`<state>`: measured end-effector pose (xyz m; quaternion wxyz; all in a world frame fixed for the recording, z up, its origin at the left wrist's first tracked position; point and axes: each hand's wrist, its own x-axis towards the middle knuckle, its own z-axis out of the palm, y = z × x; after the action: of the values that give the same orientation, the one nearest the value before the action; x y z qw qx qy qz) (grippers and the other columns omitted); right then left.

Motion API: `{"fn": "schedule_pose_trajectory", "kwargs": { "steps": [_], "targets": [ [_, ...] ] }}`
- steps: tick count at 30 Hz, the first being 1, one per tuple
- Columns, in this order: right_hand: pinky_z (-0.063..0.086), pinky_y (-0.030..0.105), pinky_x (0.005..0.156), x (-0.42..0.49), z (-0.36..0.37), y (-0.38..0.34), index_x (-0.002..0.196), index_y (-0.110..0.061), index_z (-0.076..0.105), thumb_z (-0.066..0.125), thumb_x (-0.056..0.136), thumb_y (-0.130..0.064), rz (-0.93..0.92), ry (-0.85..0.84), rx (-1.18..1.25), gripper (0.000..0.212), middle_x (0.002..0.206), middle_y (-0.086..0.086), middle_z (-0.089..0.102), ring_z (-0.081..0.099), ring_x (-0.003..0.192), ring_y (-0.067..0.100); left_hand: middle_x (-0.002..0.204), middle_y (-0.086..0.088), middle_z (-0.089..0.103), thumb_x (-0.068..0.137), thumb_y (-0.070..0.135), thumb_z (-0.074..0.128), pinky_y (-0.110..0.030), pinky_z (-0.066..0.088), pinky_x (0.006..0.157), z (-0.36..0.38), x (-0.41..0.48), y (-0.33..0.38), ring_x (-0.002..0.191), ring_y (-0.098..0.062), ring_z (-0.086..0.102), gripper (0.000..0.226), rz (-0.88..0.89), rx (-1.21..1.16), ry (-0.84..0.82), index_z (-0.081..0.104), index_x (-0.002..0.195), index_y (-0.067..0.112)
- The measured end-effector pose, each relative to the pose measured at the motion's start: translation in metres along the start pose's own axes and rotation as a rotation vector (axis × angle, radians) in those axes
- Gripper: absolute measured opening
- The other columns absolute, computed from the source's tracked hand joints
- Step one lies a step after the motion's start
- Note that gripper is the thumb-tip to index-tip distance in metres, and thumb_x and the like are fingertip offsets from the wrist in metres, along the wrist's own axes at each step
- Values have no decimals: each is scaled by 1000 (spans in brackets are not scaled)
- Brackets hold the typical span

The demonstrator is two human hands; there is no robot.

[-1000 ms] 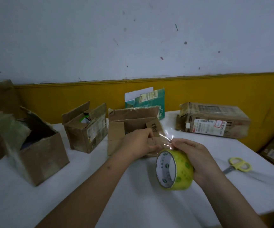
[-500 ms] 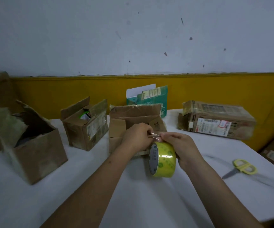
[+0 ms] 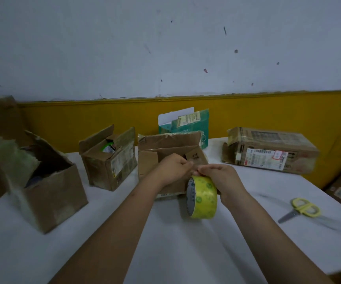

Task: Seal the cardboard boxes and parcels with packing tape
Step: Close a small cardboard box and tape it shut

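At counter's (image 3: 186, 249) middle: yellow tape roll (image 3: 204, 199) on edge, core facing left, just in front of open cardboard box (image 3: 151, 160). Right hand (image 3: 222, 179) curled over roll's top and right side, gripping it. Left hand (image 3: 172, 169) pinches tape at roll's top, fingertips touching right's. Roll resting or lifted: cannot tell. Far right: labelled parcel (image 3: 268, 150). Near right: yellow-handled scissors (image 3: 300, 209), flat. Left: small open box (image 3: 108, 162); farther left, torn open box (image 3: 53, 199).
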<state>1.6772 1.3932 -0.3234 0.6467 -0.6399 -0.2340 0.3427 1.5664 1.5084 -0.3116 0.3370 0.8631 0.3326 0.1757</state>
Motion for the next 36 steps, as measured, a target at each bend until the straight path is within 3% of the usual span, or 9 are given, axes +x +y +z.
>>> {"fn": "schedule_pose_trajectory", "kwargs": {
  "steps": [4, 7, 13, 19, 23, 27, 30, 33, 36],
  "targets": [
    [53, 24, 59, 1, -1, -4, 80, -10, 77, 77, 82, -8, 8, -27, -66, 3, 76, 7, 73, 68, 75, 21, 75, -1, 63, 91, 37, 65, -32, 45, 65, 7, 8, -1, 69, -14, 56, 30, -57, 23, 68, 72, 88, 8],
    [50, 21, 53, 2, -2, -8, 81, -11, 76, 80, 79, -9, 10, -44, -129, 5, 81, 7, 72, 67, 74, 19, 97, 4, 60, 86, 40, 71, -38, 53, 79, 8, 7, 2, 92, -18, 62, 37, -102, -13, 107, 51, 112, 22],
    [49, 21, 51, 7, -2, -13, 91, -9, 77, 77, 84, -15, 10, -70, -279, 9, 87, 9, 72, 65, 72, 18, 102, 11, 51, 91, 37, 65, -42, 54, 82, 12, 4, -9, 85, -7, 57, 6, 167, 98, 212, 61, 93, 40],
    [51, 24, 54, 12, -2, -27, 99, -9, 72, 71, 88, -22, 64, -77, -404, 17, 90, 11, 70, 64, 71, 20, 104, 19, 57, 96, 43, 56, -42, 52, 85, 12, 5, -16, 95, -1, 57, 18, 259, 141, 153, 72, 102, 36],
    [60, 43, 82, 21, -2, -38, 104, -7, 71, 69, 88, -20, 134, -94, -548, 20, 97, 15, 74, 71, 88, 29, 101, 20, 57, 91, 48, 63, -41, 53, 81, 12, 4, -17, 88, 1, 58, 18, 290, 137, 149, 72, 102, 39],
    [57, 26, 61, 17, -4, -44, 104, -6, 64, 58, 96, -18, -53, -111, -847, 16, 100, 16, 70, 63, 65, 18, 93, 19, 57, 91, 46, 64, -41, 53, 79, 12, 4, -16, 85, -2, 57, 19, 303, 163, 126, 74, 106, 38],
    [58, 34, 69, 23, -29, -54, 106, -10, 59, 52, 98, -25, -291, 68, -1175, 18, 96, 10, 69, 64, 63, 18, 91, 21, 57, 92, 49, 62, -41, 53, 79, 13, 2, -18, 87, -2, 57, 24, 299, 186, 125, 75, 107, 37],
    [57, 39, 76, 34, -48, -55, 109, -20, 69, 50, 98, -24, -538, 109, -1203, 23, 108, 2, 72, 68, 84, 22, 97, 22, 60, 85, 60, 63, -40, 53, 81, 14, 2, -20, 91, 0, 58, 32, 295, 170, 113, 75, 106, 38],
    [54, 39, 89, 38, -39, -39, 124, -30, 67, 50, 98, -19, -741, -156, -1252, 33, 134, -6, 61, 62, 112, 21, 100, 21, 61, 84, 59, 67, -40, 52, 83, 14, 1, -20, 92, 0, 58, 32, 292, 165, 116, 76, 103, 36]
  ]
}}
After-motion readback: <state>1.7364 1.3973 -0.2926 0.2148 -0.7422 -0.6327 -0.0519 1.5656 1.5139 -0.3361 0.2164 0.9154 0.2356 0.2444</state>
